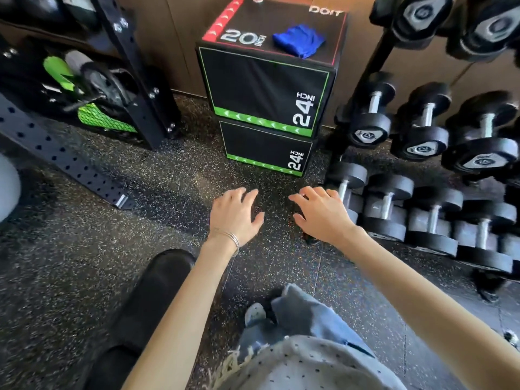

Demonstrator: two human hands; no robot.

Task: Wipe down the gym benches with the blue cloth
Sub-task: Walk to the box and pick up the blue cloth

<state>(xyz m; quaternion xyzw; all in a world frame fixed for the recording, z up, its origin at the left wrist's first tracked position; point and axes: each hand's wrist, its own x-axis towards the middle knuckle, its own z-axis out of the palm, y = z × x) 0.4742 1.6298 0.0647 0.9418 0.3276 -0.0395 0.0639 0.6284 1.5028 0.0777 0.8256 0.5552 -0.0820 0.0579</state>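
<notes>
The blue cloth [298, 40] lies crumpled on top of the upper black plyo box [264, 88], near its right side. Both my hands are stretched out in front of me over the speckled floor, well short of the boxes. My left hand [236, 213] has its fingers spread and relaxed and holds nothing. My right hand [319, 211] is likewise spread and empty, close to the lowest dumbbells. A black padded bench end [157, 291] shows at the lower left beside my left forearm.
A second plyo box [266, 149] sits under the first against the wall. A dumbbell rack [427, 136] fills the right side. A black perforated steel rack [64, 161] with green-and-black gear stands at the left. My foot and jeans leg [295, 319] are below.
</notes>
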